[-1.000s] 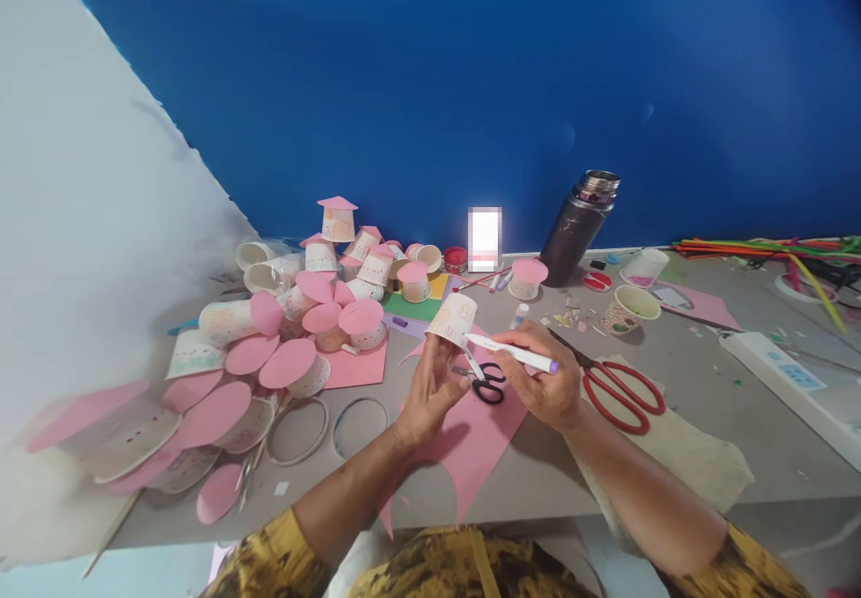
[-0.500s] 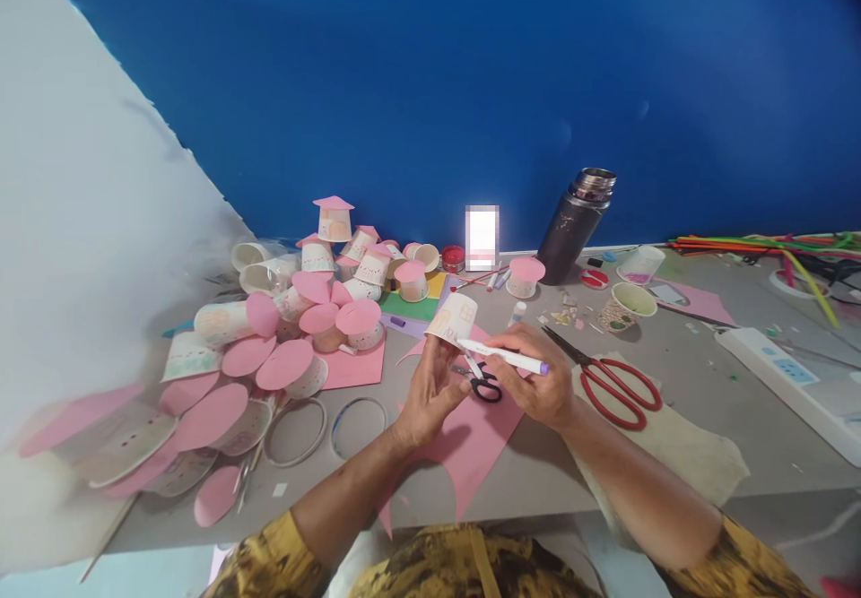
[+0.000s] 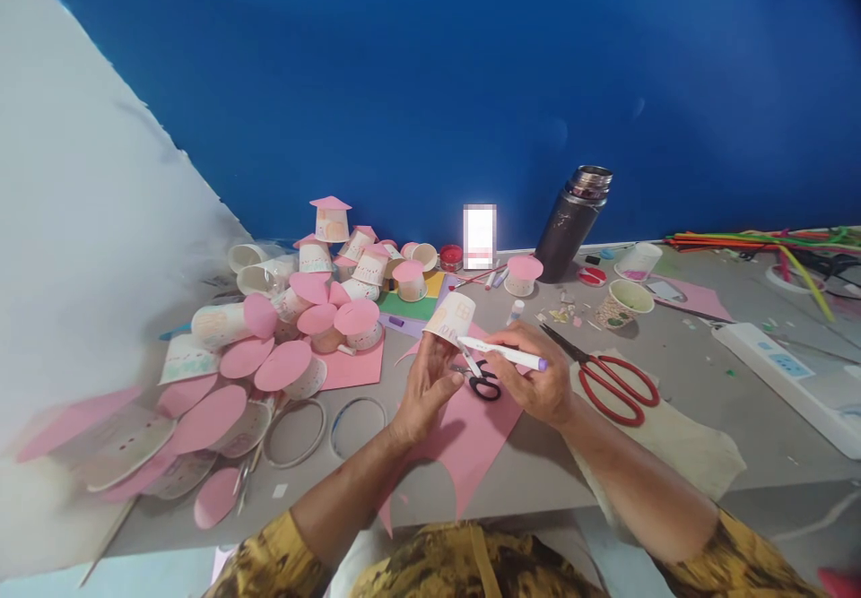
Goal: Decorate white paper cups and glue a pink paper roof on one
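My left hand (image 3: pixel 428 390) is closed on a white paper cup (image 3: pixel 452 314), tilted upside down, with a door and a window drawn on its side. Between the fingers of my right hand (image 3: pixel 538 381) is a white marker (image 3: pixel 509 353) with a purple end. The marker's tip meets the cup near its rim. Beneath both hands lie a cut sheet of pink paper (image 3: pixel 471 450) and small black-handled scissors (image 3: pixel 485 388), partly covered by the right hand.
Many paper cups with pink round tops (image 3: pixel 286 365) are piled at the left. To the right are red-handled scissors (image 3: pixel 622 389) on a cloth (image 3: pixel 700 450), a dark flask (image 3: pixel 571 226), a patterned cup (image 3: pixel 624 305) and a white power strip (image 3: pixel 784 383). Two rings (image 3: pixel 360 428) lie at front left.
The cup has tipped slightly and shifted a little left in my left hand. The marker stays at its rim. The whole view has drifted slightly.
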Motion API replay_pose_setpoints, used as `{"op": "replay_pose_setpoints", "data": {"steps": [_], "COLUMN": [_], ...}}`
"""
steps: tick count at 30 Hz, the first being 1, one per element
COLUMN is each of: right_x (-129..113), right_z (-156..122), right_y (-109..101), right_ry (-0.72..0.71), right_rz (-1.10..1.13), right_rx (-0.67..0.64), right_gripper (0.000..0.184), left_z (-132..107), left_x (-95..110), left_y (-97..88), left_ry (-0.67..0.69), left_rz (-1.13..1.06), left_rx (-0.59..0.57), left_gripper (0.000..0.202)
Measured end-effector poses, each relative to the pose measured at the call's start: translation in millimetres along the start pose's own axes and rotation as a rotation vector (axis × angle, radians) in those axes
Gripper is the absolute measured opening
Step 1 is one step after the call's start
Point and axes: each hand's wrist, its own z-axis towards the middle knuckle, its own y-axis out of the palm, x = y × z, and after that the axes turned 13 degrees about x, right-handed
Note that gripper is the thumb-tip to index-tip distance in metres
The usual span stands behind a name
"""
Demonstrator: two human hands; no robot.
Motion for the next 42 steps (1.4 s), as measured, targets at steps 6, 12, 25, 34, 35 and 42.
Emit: {"op": "replay_pose_setpoints", "data": {"steps": [6,12,25,34,35,42], "right_x": [2,3,10,9,9,15], "right_z": [0,-1,-5,-7,-6,-5], "right_y": [1,2,4,6,6,3], "right_ry": [0.027,0.041,0.103,0.083,0.094,0.110], "right_rz": [-0.046,-0.029,-0.080,-0.034,-0.038,-0.101], "right_rx": [0.022,0.014,0.016,-0.041,-0.033,0.016], "right_gripper": [0.006,0.007,0.013,0.012,0.012,0.011], "left_z": [2,6,8,9,10,19], "left_x": [-3,4,12,11,11,7], "left_y": [-2.4,3.8,6.4,4.8,4.0,-5.2], "left_ry": [-0.039,-0.106,-0.224,-0.259,-0.281,-0.485], "left_rz": [-0.048,-0.141,-0.225,-0.269,-0.300,-0.541], "left_rx": [0.033,0.133,0.192,0.228,0.251,0.411], "left_gripper": [0.060,0.046,0.044,0.040,0.037,0.020]}}
